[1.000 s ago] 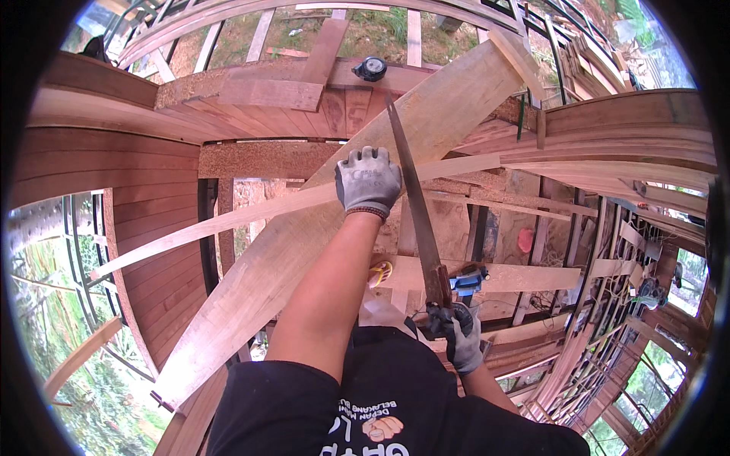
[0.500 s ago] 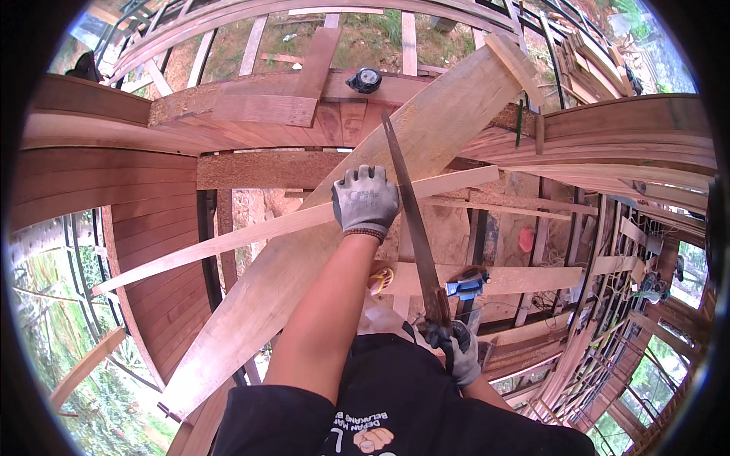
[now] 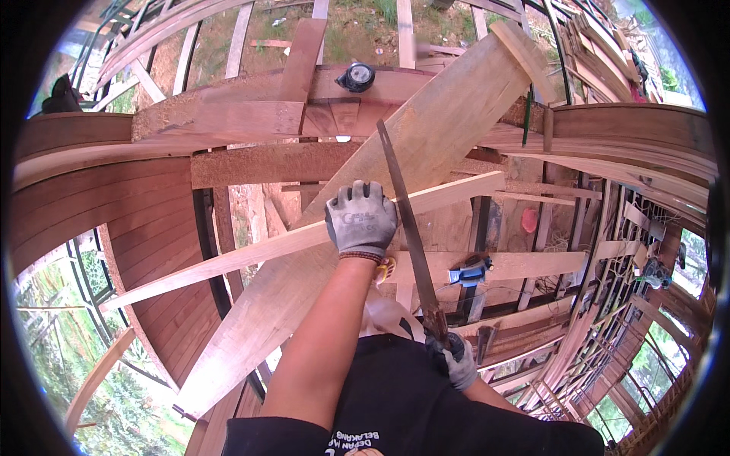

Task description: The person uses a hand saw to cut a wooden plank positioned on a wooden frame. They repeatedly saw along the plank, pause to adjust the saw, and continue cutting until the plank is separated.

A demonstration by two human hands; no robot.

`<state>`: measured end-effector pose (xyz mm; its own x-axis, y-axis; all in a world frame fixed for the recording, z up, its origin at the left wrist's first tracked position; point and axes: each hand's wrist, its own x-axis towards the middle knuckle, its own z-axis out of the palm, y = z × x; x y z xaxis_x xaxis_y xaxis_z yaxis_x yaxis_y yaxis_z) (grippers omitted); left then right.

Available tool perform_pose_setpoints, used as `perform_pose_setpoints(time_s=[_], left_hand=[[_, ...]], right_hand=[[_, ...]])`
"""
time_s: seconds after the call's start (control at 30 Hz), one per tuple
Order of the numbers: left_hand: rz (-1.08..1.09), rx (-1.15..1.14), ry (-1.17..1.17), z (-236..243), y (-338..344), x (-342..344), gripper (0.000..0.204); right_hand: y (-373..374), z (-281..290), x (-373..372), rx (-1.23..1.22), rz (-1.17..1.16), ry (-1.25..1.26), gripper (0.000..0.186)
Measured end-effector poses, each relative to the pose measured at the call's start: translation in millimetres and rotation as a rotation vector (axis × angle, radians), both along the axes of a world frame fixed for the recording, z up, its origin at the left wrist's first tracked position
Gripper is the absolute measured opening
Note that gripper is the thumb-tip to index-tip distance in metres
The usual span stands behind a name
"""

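Two gloved hands are engaged; clock positions are read from the left hand. Its glove is light grey knit with dark-coated fingertips and a reddish-brown cuff. The fingers are bent closely over the far edge of a narrow, pale, smooth wooden strip, holding it; the thumb is hidden. The right hand, at 5 o'clock, wears a grey glove with dark fingers and is wrapped around the handle of a long, tapered hand saw.

The strip is slender and light yellow-brown, extending from between 8 and 9 o'clock to between 2 and 3 o'clock. It lies across a broad, flat, pale wooden plank with weathered grey patches, which runs from between 7 and 8 o'clock to between 1 and 2 o'clock.

The saw has a dark, brownish metal blade and a worn brown handle. From the handle, its narrow tip points between 11 and 12 o'clock. The blade crosses the strip just beside the left hand; depth of any cut cannot be told.

A round black tape measure sits at 12 o'clock on a reddish-brown timber beam. A blue-and-black tool lies near 4 o'clock.
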<state>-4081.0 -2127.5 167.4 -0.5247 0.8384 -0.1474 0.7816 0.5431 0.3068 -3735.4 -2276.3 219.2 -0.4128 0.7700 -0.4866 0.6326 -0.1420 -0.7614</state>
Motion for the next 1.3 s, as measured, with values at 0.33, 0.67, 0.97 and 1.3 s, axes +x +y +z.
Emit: perform_pose_setpoints(time_s=[0.33, 0.67, 0.97, 1.3], left_hand=[[0.000, 0.020, 0.052, -3.1, -1.6, 1.4, 0.020], [0.001, 0.093, 0.025, -2.8, -4.1, -0.3, 0.022], [-0.071, 0.226, -0.146, 4.9, -17.0, -10.4, 0.023], [-0.138, 0.241, -0.152, 7.7, -21.4, -12.7, 0.022]], right_hand=[[38.3, 79.4, -36.9, -0.119, -0.013, -0.022, 0.027], [40.9, 44.7, -11.7, 0.509, 0.463, -0.143, 0.028], [49.6, 51.1, -41.3, 0.327, 0.082, -0.417, 0.039], [32.5, 82.2, -82.8, 0.589, 0.095, -0.425, 0.038]])
